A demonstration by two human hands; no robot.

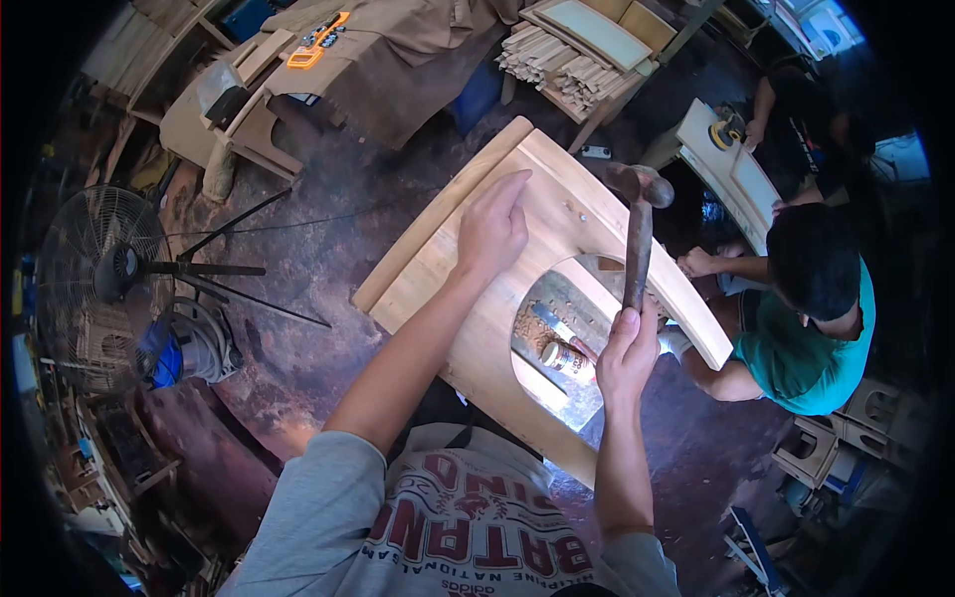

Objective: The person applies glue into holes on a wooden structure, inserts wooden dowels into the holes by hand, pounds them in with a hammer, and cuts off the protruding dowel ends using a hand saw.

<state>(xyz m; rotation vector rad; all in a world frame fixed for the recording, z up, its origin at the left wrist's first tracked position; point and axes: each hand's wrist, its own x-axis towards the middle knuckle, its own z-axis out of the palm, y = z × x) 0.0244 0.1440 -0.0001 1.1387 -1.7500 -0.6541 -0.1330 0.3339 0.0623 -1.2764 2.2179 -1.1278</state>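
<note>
A hammer [639, 249] stands up from my right hand [629, 360], whose fingers are wrapped round its handle. Its metal head is raised above the right edge of a pale wooden piece [458, 318] with a large rounded cutout. On the upper part of that wood lies my left hand [494, 227], fingers stretched out and holding nothing. A small metal-looking fitting [582, 217] sits in the wood to its right. Through the cutout I see a white jar [565, 358] and a flat-bladed tool [559, 324] lying among wood shavings.
A large black fan [117, 274] stands at the left on splayed legs. To the right crouches a person in a green shirt [821, 348]; behind, another person's hand [756, 131] is beside a yellow sander [726, 134]. Wood strips [567, 65] are stacked at the back.
</note>
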